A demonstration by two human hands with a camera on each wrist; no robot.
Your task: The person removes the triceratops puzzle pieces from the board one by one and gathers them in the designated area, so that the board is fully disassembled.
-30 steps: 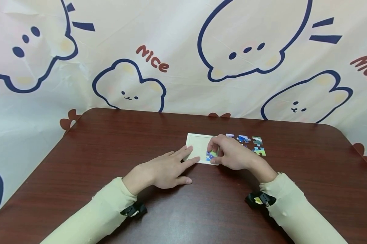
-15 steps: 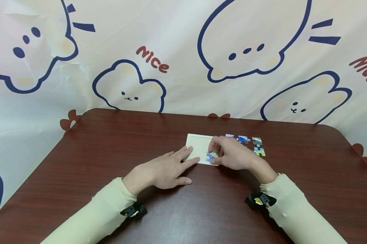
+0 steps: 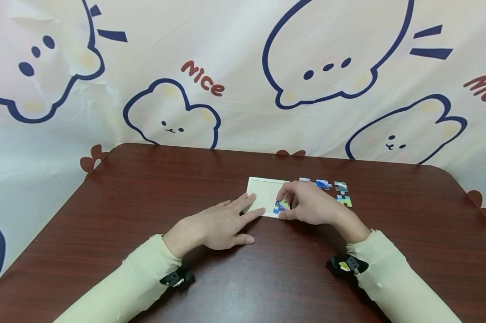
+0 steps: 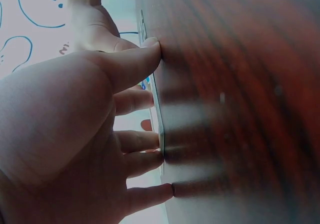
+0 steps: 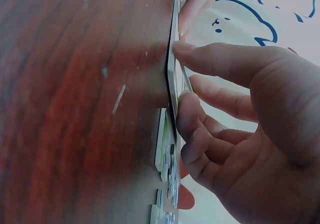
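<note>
A shallow white puzzle tray (image 3: 263,186) lies on the dark wooden table. My left hand (image 3: 223,224) is spread flat with straight fingers, its fingertips resting on the tray's left side and front edge. At the tray's front right corner, my right hand (image 3: 309,204) pinches a blue and green jigsaw piece (image 3: 280,207) between thumb and fingers. The right wrist view has this piece (image 5: 186,78) tilted, one edge raised off the tray, with the thumb at the tray's rim. The right hand hides the tray's right side in the head view.
Several loose jigsaw pieces (image 3: 323,184) lie right of the tray, some partly behind the right hand; a green one (image 3: 344,200) is nearest the front. A cartoon-printed curtain (image 3: 243,121) hangs along the table's far edge.
The piece at the tray's corner has turned and tilted a little under my right fingers, and the right hand has shifted very slightly right. My left hand has kept its place.
</note>
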